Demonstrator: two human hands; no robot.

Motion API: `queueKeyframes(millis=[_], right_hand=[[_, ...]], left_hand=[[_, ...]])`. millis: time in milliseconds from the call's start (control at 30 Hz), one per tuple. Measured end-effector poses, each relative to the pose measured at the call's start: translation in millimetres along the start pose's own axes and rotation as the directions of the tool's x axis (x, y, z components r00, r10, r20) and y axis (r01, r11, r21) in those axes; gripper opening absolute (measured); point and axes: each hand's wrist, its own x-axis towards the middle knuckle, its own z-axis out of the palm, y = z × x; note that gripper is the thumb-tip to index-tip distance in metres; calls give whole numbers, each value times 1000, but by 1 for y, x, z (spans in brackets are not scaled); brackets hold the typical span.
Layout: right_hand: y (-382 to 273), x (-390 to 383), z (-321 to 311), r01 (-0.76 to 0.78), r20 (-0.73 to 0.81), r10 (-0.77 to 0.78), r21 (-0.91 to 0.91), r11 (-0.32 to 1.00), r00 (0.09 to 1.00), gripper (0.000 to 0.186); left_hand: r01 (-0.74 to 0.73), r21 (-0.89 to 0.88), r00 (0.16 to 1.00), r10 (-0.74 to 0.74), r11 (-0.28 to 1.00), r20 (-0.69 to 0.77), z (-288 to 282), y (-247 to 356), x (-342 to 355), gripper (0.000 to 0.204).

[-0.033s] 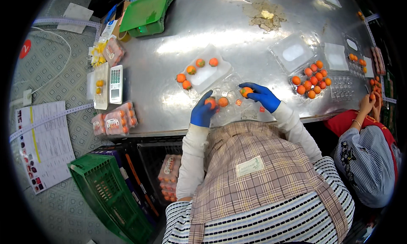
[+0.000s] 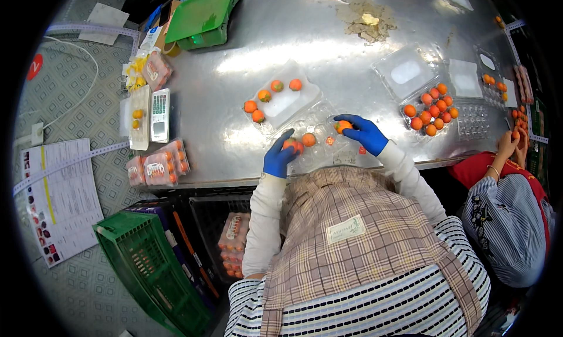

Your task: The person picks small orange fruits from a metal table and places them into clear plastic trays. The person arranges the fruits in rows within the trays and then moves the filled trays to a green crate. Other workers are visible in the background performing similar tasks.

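Note:
My left hand [image 2: 277,156], in a blue glove, closes round a red-orange fruit [image 2: 291,145] at the left of a clear plastic tray with moulded cups [image 2: 319,158]. Another orange fruit [image 2: 308,139] sits in that tray. My right hand [image 2: 365,133], also gloved, grips an orange fruit [image 2: 343,126] between thumb and fingers over the tray's right part. Just beyond is a whitish tray [image 2: 296,102] with several orange fruits [image 2: 264,95] on it.
Several loose fruits [image 2: 434,111] sit right of my hands, near clear trays [image 2: 403,73]. A scale [image 2: 159,116], packed fruit [image 2: 157,168] and a green container [image 2: 199,17] line the left. A co-worker's hands [image 2: 508,145] are at the far right. Crates [image 2: 132,252] stand below the steel table.
My left hand has dropped very slightly toward me with its fruit. My right hand and the fruit in it have shifted a little to the right.

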Motion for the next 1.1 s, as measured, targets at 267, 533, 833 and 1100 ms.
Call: queueKeyframes(millis=[267, 533, 833, 1100], right_hand=[[46, -1, 8, 145, -136, -288, -621, 771, 948, 29], [59, 12, 21, 185, -24, -366, -831, 525, 930, 26], [16, 54, 17, 299, -25, -436, -692, 657, 900, 33], [-18, 183, 63, 299, 20, -481, -806, 511, 877, 38]], left_hand=[[-18, 870, 934, 318, 493, -160, -29, -62, -47, 52], [-115, 965, 891, 454, 237, -5, -24, -71, -42, 42], [-128, 990, 885, 457, 57, 88, -32, -72, -35, 38], [-129, 971, 787, 616, 201, -23, -36, -27, -31, 31]])
